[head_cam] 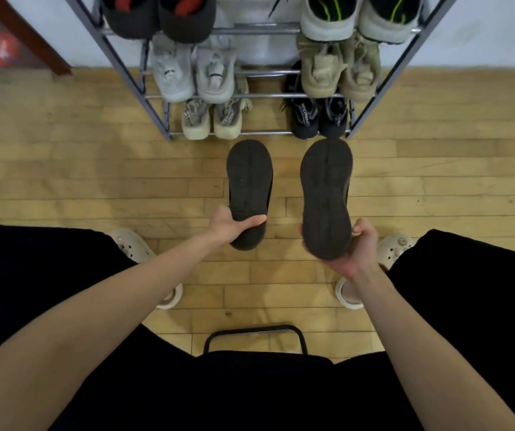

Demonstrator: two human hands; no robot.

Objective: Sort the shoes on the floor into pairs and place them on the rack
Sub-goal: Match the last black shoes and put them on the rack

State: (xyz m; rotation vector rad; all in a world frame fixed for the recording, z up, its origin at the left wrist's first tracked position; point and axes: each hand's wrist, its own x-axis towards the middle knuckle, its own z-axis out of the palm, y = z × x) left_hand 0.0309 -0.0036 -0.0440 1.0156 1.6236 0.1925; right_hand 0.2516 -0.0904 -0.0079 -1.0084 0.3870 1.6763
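Two dark shoes are held sole-up above the wooden floor, toes pointing at the metal shoe rack (259, 132). My left hand (230, 225) grips the heel end of the left dark shoe (249, 181), thumb across its sole. My right hand (358, 250) grips the heel of the right dark shoe (326, 194), which looks slightly larger and nearer. The rack holds pairs: beige sneakers (211, 119) and black sneakers (318, 115) on the bottom tier, light grey sneakers (194, 70) and tan sneakers (340, 68) above, black-red shoes (160, 17) and white-green shoes (362, 17) on top.
I sit on a black chair (254, 334), legs in black trousers spread wide, with beige clogs (132, 244) (397, 247) on my feet. The wooden floor (63, 181) stretches left and right of the rack. A gap lies between the pairs in the middle of each rack tier.
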